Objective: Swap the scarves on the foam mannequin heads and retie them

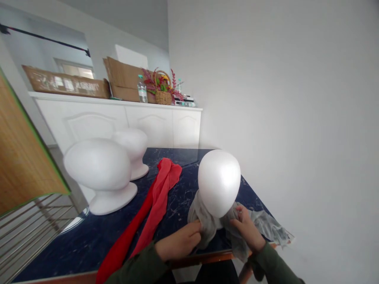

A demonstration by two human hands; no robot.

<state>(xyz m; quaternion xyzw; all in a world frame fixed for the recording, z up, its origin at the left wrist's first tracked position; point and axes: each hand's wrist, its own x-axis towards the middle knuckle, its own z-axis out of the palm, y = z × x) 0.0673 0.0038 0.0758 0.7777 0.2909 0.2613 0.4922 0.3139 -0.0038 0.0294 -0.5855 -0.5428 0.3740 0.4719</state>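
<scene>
Marbled table (179,199), dark blue, is filling much of the lower view. Behind it, one white cabinet (186,128) is running along the back. Two cardboard boxes are standing on its top: a long box (68,85) at the left and a taller box (121,81) next to it.

Three white mannequin heads are standing on the table. A front head (97,165) is partly covering a rear head (133,146) at the left, while the near head (219,181) is standing apart from them, just beyond the two hands and centred between them.

Red cloth (160,199) is stretching between the left pair and the near head, down toward the left sleeve; whether it is one piece or two, I cannot tell. One grey scarf (207,223) is lying about the base of the near head, showing on both sides, its back hidden. It is spanning both hands, hanging over the table edge below the right one and trailing across the corner beyond it.

One flower basket (163,97) is sitting on the cabinet. The left hand (182,240) is pinching the scarf left of the head, its fingers curled in; the right hand (248,230) is gripping it on the right, thumb and fingers narrowed. Two bottles, one in front (142,90) and one behind the flowers (179,85), are standing nearby.
</scene>
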